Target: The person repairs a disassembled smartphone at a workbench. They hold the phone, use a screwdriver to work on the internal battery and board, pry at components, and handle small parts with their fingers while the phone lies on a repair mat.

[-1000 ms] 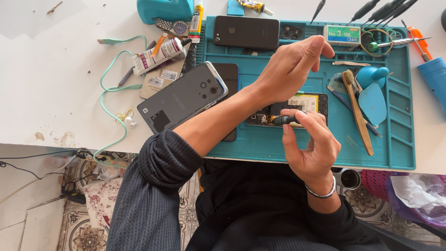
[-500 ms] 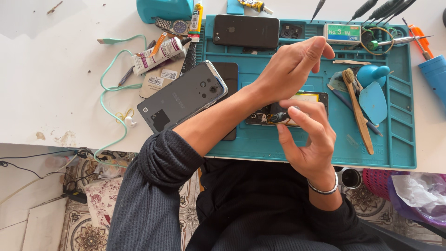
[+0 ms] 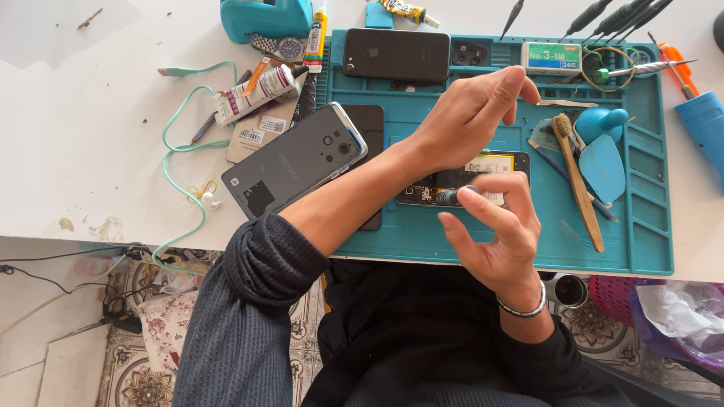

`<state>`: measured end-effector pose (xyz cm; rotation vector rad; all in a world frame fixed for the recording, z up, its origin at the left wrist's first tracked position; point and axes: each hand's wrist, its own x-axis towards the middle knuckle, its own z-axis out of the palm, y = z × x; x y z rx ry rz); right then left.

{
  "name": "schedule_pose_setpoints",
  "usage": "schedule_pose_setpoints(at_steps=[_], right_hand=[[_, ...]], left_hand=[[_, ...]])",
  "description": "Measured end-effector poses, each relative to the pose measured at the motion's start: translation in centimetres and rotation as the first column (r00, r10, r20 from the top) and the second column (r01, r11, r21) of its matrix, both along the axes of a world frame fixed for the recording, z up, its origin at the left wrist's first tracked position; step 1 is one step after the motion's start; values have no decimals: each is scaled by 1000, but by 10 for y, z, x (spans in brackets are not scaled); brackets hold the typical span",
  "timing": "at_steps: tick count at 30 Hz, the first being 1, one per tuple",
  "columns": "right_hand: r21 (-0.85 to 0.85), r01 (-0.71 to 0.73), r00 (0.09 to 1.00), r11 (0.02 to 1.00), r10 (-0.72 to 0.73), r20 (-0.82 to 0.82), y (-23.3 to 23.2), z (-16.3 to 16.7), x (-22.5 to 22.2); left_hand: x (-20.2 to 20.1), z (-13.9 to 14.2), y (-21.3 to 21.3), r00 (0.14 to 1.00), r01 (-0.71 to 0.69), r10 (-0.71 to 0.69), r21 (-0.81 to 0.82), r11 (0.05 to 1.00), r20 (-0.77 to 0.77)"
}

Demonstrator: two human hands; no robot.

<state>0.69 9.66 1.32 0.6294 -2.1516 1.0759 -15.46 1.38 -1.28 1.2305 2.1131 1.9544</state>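
Item: teal repair mat (image 3: 641, 226) on my worktop (image 3: 90, 151), bearing opened phone (image 3: 483, 177), back already off, innards exposed, reassembly pending; my left hand (image 3: 471, 113) hovered loosely curled above, right-hand fingers (image 3: 483, 207) pinched on small dark screwdriver (image 3: 449, 197).

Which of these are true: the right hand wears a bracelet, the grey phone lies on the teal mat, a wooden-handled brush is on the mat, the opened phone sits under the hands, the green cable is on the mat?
1. The right hand wears a bracelet. True.
2. The grey phone lies on the teal mat. False: it rests mostly on the white table, only its corner reaching the mat's edge.
3. A wooden-handled brush is on the mat. True.
4. The opened phone sits under the hands. True.
5. The green cable is on the mat. False: it lies on the table.
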Motion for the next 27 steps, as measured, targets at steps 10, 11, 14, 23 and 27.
schedule_pose_setpoints(at_steps=[10,11,14,23,27], right_hand=[[-9,-26,1000,1000,26,1,2,-2,2],[-13,-22,1000,1000,22,-4,1,-2,0],[-18,-4,1000,1000,4,-9,0,-1,-1],[-7,-9,999,1000,9,38,7,2,2],[-30,-88,996,996,89,33,10,2,1]], left_hand=[[3,3,1,999,13,-13,14,1000,39],[3,4,0,999,18,-19,12,1000,33],[3,6,0,999,24,-24,7,1000,26],[4,8,4,1000,21,-20,-15,1000,24],[6,11,5,1000,10,-10,-28,1000,18]])
